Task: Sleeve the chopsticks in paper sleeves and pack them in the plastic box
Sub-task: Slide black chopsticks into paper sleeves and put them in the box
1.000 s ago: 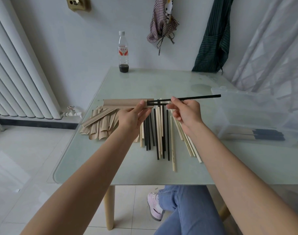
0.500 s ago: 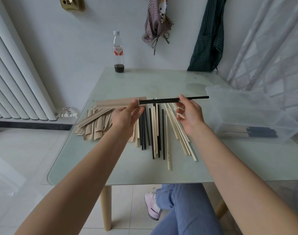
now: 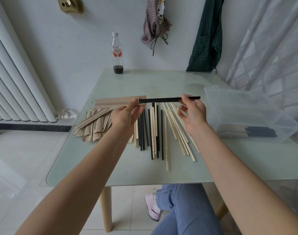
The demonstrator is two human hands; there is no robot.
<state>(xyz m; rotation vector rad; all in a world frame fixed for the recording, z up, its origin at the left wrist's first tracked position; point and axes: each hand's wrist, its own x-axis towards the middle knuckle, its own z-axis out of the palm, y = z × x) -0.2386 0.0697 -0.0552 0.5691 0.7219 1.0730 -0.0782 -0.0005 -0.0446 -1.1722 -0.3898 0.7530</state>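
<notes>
The left hand [image 3: 126, 114] pinches the open end of a long brown paper sleeve [image 3: 116, 102] between thumb and fingers, holding it level above the table. The right hand [image 3: 192, 114] pinches a pair of black chopsticks [image 3: 163, 99] near their right end, thumb and forefinger closed on them, the remaining fingers loosely spread. The chopsticks lie horizontal between the two hands, their left tips entered into the mouth of the sleeve at the left thumb; most of their length remains exposed. Below the hands, on the pale green glass-topped table [image 3: 161, 173], lies a loose spread of unsleeved black and pale wooden chopsticks [image 3: 161, 133], running roughly front to back, the pale ones at the right fanned at a slant. To the left of that spread, partly hidden by the left wrist, sits a heap of empty brown paper sleeves [image 3: 94, 126], overlapping one another. At the right of the table stands a clear rectangular plastic box [image 3: 246, 114], open at the top; sleeved black chopsticks [image 3: 253, 133] lie along its near wall. At the far edge of the table stands a clear plastic bottle [image 3: 117, 53] with a little dark liquid at its bottom. A white radiator [image 3: 17, 73] lines the wall at left. Under the table a leg in blue jeans [image 3: 182, 209] and a pink shoe [image 3: 152, 206] are visible.
</notes>
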